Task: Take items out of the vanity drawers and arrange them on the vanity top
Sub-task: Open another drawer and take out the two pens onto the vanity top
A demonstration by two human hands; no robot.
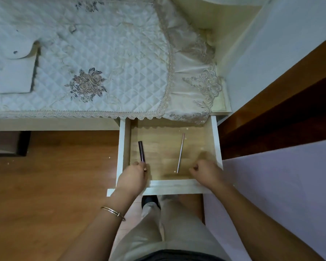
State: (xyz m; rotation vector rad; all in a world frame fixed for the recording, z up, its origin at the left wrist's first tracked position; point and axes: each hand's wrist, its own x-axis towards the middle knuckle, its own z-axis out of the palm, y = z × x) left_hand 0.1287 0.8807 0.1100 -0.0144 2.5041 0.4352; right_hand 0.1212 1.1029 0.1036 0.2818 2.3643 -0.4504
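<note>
Open white drawer (173, 186), floor of pale wood grain, below the quilted, lace-edged vanity cover (109, 44). My left hand (133, 176) pinches the near end of a dark cylindrical tube (141, 150); my right hand (205, 171) is clenched on nothing, beside a slim pink metallic pencil (181, 152) lying flat.

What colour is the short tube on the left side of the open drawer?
The short tube is dark purplish-black, best seen in the head view.
</note>
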